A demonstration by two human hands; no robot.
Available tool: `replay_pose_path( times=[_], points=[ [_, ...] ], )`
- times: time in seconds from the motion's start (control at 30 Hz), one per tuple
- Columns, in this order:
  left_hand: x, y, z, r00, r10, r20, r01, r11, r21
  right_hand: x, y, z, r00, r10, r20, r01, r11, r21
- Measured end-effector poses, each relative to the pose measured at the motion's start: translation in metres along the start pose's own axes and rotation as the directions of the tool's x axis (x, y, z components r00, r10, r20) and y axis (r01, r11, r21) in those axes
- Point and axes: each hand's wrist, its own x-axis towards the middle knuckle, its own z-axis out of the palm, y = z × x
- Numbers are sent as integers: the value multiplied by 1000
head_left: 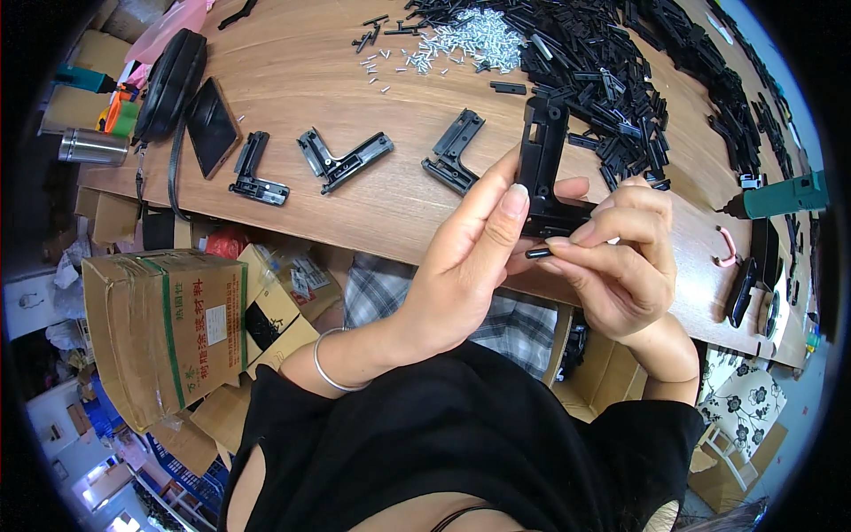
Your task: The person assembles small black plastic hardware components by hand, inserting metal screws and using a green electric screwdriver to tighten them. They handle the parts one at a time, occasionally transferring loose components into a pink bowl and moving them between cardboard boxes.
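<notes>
Above the table's front edge, my left hand is closed around a black L-shaped plastic bracket, its thumb pressed on the inner face. One arm of the bracket points away from me, the other to the right. My right hand pinches a small black pin-like part just below the bracket's corner. The fingers hide the end of the bracket's right arm. Three similar brackets lie on the table: one just left of the held one, another in the middle, and a third farther left.
Small silver screws and a large heap of black parts cover the far side. A green electric screwdriver hangs at the right. A phone, black case and steel cup are left. A cardboard box stands below the edge.
</notes>
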Motion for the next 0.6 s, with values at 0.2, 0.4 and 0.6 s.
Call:
replay_pose_path(
  times=[0.2, 0.4, 0.6],
  points=[
    [-6, -1, 0, 999, 12, 38, -11, 1000, -28, -1, 3, 4, 996, 88, 15, -89, 990, 108],
    [-10, -2, 3, 985, 153, 81, -167, 966, 200, -15, 3, 14, 923, 383, 31, -330, 750, 573],
    [-13, 1, 6, 978, 185, 92, -202, 953, 224, 0, 8, 1, 694, 593, 408, -507, 1, 862]
  ],
)
